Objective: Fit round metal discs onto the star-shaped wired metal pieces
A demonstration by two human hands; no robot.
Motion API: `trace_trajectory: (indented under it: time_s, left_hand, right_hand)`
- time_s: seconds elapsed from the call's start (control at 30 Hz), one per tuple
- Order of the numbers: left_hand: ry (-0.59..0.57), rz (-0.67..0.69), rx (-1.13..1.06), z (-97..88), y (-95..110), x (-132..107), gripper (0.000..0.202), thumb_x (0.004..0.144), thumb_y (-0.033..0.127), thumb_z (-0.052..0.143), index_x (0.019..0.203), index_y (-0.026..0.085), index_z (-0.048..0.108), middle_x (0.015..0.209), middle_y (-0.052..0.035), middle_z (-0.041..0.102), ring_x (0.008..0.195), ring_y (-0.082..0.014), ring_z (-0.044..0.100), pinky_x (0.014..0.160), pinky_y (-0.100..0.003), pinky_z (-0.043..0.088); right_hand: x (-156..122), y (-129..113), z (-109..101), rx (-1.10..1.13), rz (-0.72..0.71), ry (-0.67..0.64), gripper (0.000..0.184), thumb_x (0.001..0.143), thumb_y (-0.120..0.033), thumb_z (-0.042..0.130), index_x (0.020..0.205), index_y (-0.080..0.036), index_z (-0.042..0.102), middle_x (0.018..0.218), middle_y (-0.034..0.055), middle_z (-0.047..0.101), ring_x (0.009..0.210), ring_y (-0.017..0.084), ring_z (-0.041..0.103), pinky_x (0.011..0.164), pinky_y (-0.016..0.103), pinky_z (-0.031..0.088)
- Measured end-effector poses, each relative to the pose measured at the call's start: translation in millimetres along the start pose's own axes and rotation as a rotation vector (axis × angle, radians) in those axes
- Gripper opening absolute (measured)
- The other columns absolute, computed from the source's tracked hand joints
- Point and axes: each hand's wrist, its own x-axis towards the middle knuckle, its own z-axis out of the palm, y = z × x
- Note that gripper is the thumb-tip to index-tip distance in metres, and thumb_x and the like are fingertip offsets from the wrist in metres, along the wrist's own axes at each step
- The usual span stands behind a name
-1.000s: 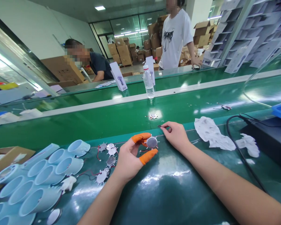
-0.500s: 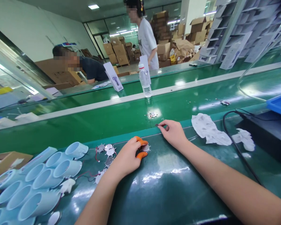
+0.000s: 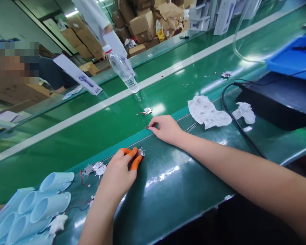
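My left hand, with orange covers on its fingertips, is closed around a small round metal part with short prongs at its rim. The fingers hide much of that part. My right hand pinches a small dark flat piece between thumb and fingertip, above the bench's far edge. Just beyond it, a similar pronged part with a red wire lies on the green belt. More pronged metal discs with red wires lie left of my left hand, partly behind the forearm.
Light-blue plastic shells crowd the left of the bench. A crumpled white cloth, a black cable and a blue tray are on the right. Across the belt stand a water bottle, a white box and two people.
The view has swung right and tilted, so things appear shifted left and slanted. Both hands keep their grips, in nearly the same places over the bench.
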Motion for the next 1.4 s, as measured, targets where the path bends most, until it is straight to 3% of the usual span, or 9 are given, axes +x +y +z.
trace_trajectory:
  time_s: [0.3,0.53,0.73,0.93,1.1,1.27,1.4]
  left_hand:
    - [0.010,-0.089,0.058,2.7,15,5,0.034,0.084,0.043,0.063,0.102,0.017,0.077,0.098,-0.0067,0.067,0.078,-0.0200,0.067,0.079,-0.033,0.055]
    - [-0.076,-0.126,0.172,-5.9,25,12,0.028,0.083,0.041,0.061,0.092,0.021,0.078,0.087,-0.0039,0.066,0.071,-0.0184,0.065,0.068,-0.030,0.051]
    - [-0.044,-0.114,0.319,-2.6,34,9,0.026,0.086,0.037,0.057,0.085,0.021,0.077,0.088,-0.0039,0.067,0.070,-0.0186,0.064,0.063,-0.030,0.046]
    - [0.002,-0.037,0.392,0.5,33,6,0.026,0.088,0.037,0.055,0.084,0.021,0.074,0.084,-0.0042,0.065,0.065,-0.0189,0.061,0.060,-0.031,0.043]
    - [0.011,-0.012,0.415,0.5,33,5,0.023,0.088,0.037,0.056,0.080,0.023,0.071,0.081,-0.0035,0.063,0.062,-0.0185,0.059,0.057,-0.030,0.041]
    - [0.010,-0.016,0.393,2.0,33,3,0.023,0.089,0.036,0.055,0.084,0.022,0.073,0.083,-0.0036,0.062,0.063,-0.0180,0.059,0.058,-0.031,0.041]
    - [-0.012,-0.043,0.214,0.4,26,3,0.024,0.087,0.035,0.057,0.092,0.022,0.077,0.088,-0.0043,0.064,0.069,-0.0179,0.063,0.065,-0.031,0.049]
  right_hand:
    - [0,2,1,-0.001,0.011,-0.035,0.006,0.090,-0.024,0.070,0.089,-0.021,0.075,0.090,0.0011,0.076,0.080,0.016,0.065,0.069,0.025,0.042]
    - [-1,2,3,0.010,0.001,-0.024,0.006,0.089,-0.023,0.070,0.087,-0.021,0.075,0.087,0.0004,0.076,0.077,0.016,0.065,0.066,0.026,0.041]
    - [-3,-5,6,0.130,-0.006,-0.027,0.005,0.084,-0.016,0.072,0.079,-0.018,0.073,0.078,0.0014,0.075,0.074,0.014,0.067,0.067,0.024,0.046]
    - [-9,-21,1,0.399,0.235,-0.322,0.010,0.075,-0.012,0.073,0.070,-0.017,0.066,0.062,0.0002,0.071,0.052,0.013,0.068,0.055,0.022,0.052]
    - [-12,-28,-5,0.504,0.373,-0.486,0.011,0.067,-0.007,0.072,0.070,-0.017,0.066,0.056,0.0007,0.071,0.054,0.016,0.071,0.055,0.020,0.056]
    - [-14,-34,-6,0.514,0.428,-0.552,0.013,0.066,-0.004,0.071,0.067,-0.016,0.066,0.053,0.0010,0.070,0.055,0.016,0.072,0.057,0.021,0.059]
    - [-15,-33,-5,0.529,0.415,-0.558,0.014,0.068,-0.003,0.069,0.069,-0.016,0.065,0.055,0.0015,0.071,0.057,0.017,0.073,0.057,0.022,0.060]
